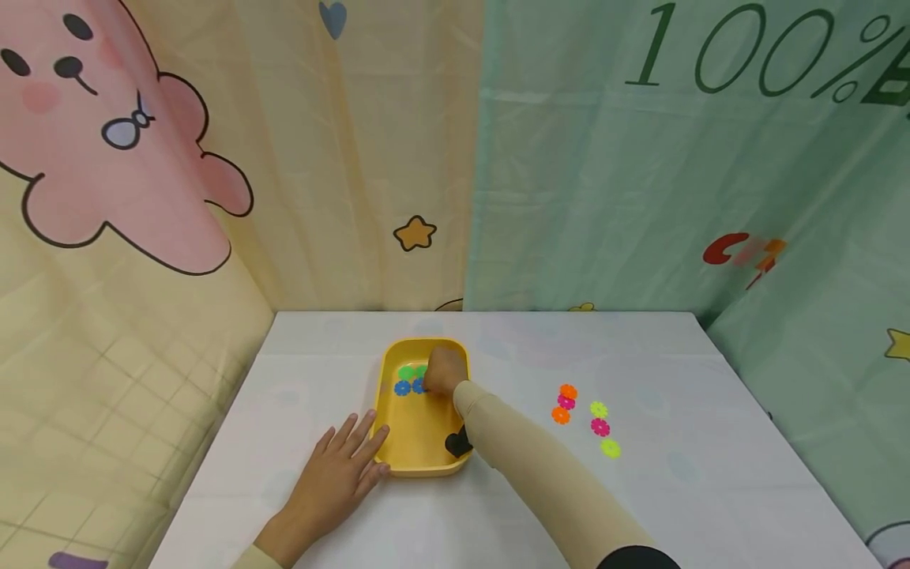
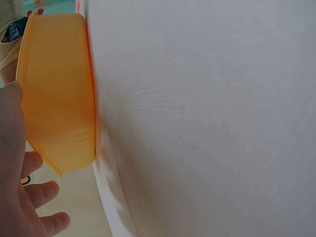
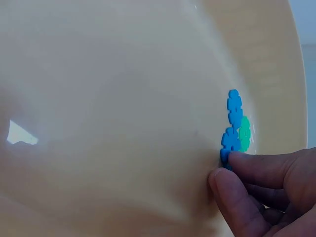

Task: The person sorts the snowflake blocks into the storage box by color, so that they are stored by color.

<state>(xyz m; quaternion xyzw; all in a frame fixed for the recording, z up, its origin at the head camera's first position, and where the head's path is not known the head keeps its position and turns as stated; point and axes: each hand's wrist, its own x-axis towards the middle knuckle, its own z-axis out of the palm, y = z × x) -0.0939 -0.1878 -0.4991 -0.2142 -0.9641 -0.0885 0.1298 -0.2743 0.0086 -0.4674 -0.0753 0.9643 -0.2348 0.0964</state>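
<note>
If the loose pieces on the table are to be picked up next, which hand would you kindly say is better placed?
Probably the right hand, once it releases the blue piece: the loose pieces lie right of the yellow tray, while the left hand touches the tray's left edge.

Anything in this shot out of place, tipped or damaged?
Nothing stands out. The yellow tray sits flat; blue pieces and green pieces sit together inside. On the white tabletop, orange pieces, pink pieces and yellow pieces form two loose columns; no damage visible.
</note>
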